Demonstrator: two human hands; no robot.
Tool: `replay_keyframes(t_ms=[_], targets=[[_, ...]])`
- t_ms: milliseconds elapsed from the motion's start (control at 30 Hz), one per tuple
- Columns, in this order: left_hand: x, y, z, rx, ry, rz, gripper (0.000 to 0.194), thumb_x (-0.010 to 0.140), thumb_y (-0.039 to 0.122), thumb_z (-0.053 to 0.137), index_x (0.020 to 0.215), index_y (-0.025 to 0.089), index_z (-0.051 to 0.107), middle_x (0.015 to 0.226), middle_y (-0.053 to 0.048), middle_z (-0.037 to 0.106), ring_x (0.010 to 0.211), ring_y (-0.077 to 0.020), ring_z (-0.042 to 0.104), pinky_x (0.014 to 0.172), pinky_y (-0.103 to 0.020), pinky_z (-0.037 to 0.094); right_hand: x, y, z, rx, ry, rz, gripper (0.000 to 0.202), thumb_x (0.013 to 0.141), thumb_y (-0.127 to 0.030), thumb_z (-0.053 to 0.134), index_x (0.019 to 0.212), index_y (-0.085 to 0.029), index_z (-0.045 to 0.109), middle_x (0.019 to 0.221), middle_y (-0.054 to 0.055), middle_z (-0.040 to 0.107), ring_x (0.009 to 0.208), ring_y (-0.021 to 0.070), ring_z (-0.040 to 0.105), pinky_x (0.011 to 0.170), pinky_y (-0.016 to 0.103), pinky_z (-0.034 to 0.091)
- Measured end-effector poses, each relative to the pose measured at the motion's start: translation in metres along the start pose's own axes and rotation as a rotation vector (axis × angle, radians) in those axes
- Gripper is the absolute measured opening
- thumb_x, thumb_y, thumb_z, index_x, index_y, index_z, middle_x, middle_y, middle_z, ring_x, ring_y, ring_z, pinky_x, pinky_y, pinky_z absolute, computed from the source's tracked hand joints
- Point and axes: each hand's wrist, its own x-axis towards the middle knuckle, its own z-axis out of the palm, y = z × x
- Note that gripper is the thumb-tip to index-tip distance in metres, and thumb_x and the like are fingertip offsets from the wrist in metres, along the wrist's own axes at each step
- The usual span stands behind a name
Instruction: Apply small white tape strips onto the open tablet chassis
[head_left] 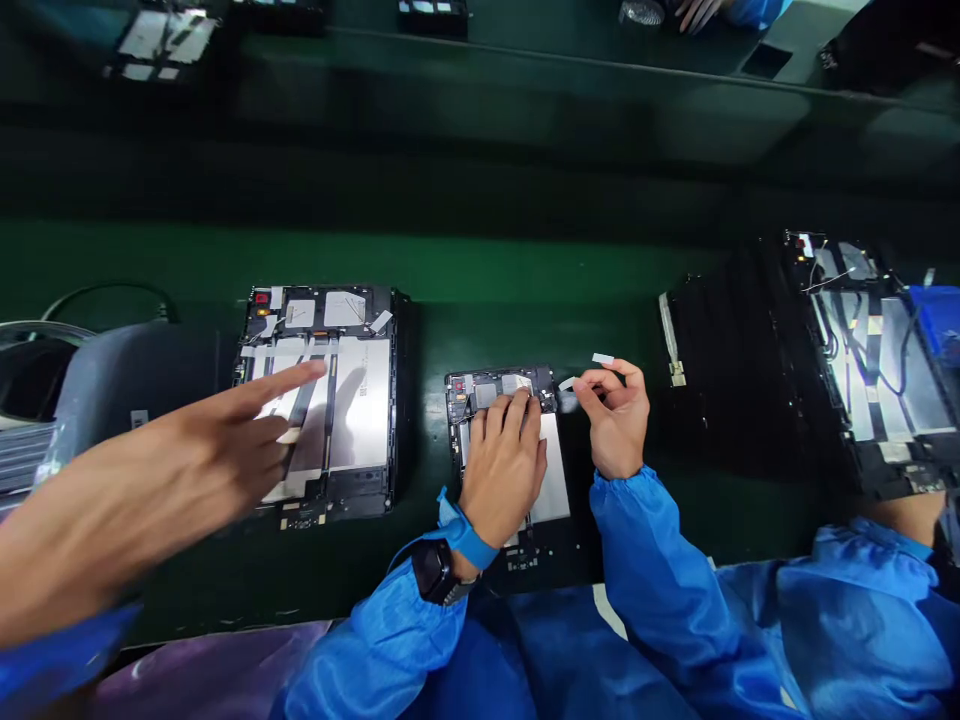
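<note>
Left hand (501, 465) flat on an opened tablet (553, 470), right hand (619, 420) pinching a white strip (565, 384)

The opened tablet lies on the green table (495, 270), directly before the person, its inner parts facing up; silver panels show around the left hand, and a band of small dark components runs along its far edge. The left hand is palm down, its fingers laid close together across the upper part of the tablet; a blue wristband (474, 548) and a dark smartwatch (433, 570) circle that wrist. The right hand is raised just beside the tablet's right edge, thumb and forefinger pressed together on the white strip; a second white strip (602, 358) stands out by its upper fingertips, though how it is held cannot be told.

To the left sits another opened tablet (371, 430), with thick dark layers beneath it; a co-worker's hand (240, 440) reaches over it, forefinger extended, and whether the fingertip touches cannot be told. To the right, more opened electronics (892, 350) lie near a dark panel with a pale strip (670, 335) along its edge; a co-worker's blue sleeve (862, 580) is close by; at the far side, another person's hand (699, 10) rests.
</note>
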Motion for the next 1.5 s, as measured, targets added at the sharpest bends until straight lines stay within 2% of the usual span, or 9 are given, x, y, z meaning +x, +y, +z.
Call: replay_keyframes(t_ms=[433, 767, 1133, 1500], targets=[[0.004, -0.008, 0.005, 0.055, -0.033, 0.044, 0.047, 0.1, 0.017, 0.056, 0.146, 0.013, 0.061, 0.154, -0.01, 0.056, 0.133, -0.0328, 0.048, 0.107, -0.049, 0.044, -0.015, 0.007, 0.013, 0.026, -0.082, -0.014, 0.038, 0.087, -0.033, 0.073, 0.112, -0.026, 0.045, 0.083, -0.002, 0.064, 0.083, 0.018, 0.061, 0.094, 0.04, 0.048], [0.003, -0.015, 0.005, 0.049, -0.067, 0.066, 0.05, 0.099, 0.016, 0.053, 0.148, 0.015, 0.059, 0.154, -0.01, 0.055, 0.132, -0.0321, 0.048, 0.105, -0.047, 0.042, -0.012, 0.004, 0.007, 0.036, -0.157, 0.031, 0.039, 0.087, -0.034, 0.073, 0.113, -0.026, 0.045, 0.085, -0.001, 0.064, 0.083, 0.0181, 0.059, 0.09, 0.038, 0.049], [0.002, -0.016, 0.007, 0.005, -0.068, 0.066, 0.051, 0.099, 0.014, 0.052, 0.15, 0.014, 0.057, 0.155, -0.01, 0.054, 0.134, -0.0326, 0.046, 0.107, -0.049, 0.04, -0.014, 0.01, 0.012, -0.01, -0.123, -0.071, 0.035, 0.088, -0.027, 0.071, 0.114, -0.024, 0.047, 0.083, -0.001, 0.064, 0.082, 0.0174, 0.058, 0.084, 0.038, 0.048], [0.002, -0.017, 0.007, -0.006, -0.043, 0.082, 0.05, 0.098, 0.013, 0.052, 0.148, 0.012, 0.057, 0.155, -0.01, 0.054, 0.133, -0.033, 0.046, 0.104, -0.049, 0.04, -0.014, 0.014, 0.012, -0.065, -0.103, -0.087, 0.034, 0.089, -0.026, 0.07, 0.113, -0.024, 0.047, 0.085, 0.0, 0.064, 0.084, 0.0182, 0.058, 0.086, 0.039, 0.048]])
